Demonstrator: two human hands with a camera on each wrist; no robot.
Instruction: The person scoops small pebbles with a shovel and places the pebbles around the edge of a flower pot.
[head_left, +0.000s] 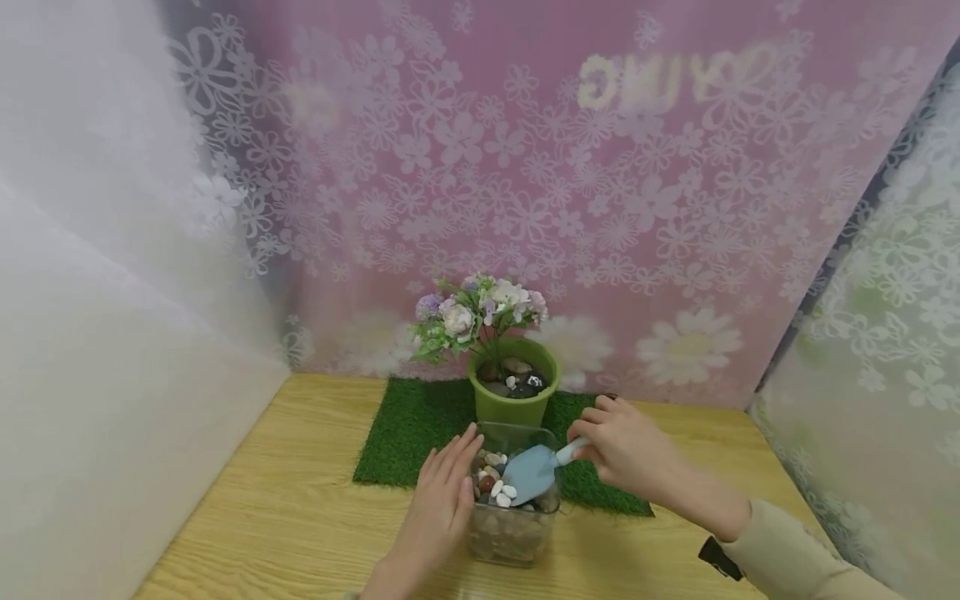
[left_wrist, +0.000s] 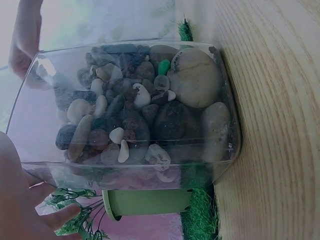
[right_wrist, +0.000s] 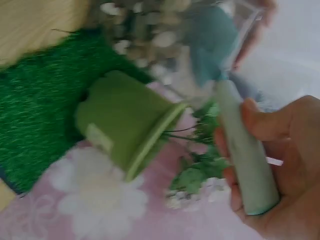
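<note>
Tabletop (head_left: 300,500) of pale wood grain is seen nearest, and on it, near the middle, a clear container (head_left: 517,510) is set, with mixed stones visible through its walls. Its left side is touched by the left hand (head_left: 441,500), whose fingers are extended and wrapped around nothing. By the right hand (head_left: 626,446), at the right, the pale handle of a trowel (head_left: 532,473) is gripped; a sleeve (head_left: 787,554) is worn on that arm. The trowel's light blue blade is held tilted inside the container, over the stones, with several white stones (head_left: 504,493) at its tip; whether any are carried cannot be told. Farther off, a green pot (head_left: 510,408) is stood upright on a grass mat (head_left: 416,425), with stones and pastel flowers (head_left: 480,310) held in it. Behind, the far side is closed off by a pink flowered curtain (head_left: 517,150).
</note>
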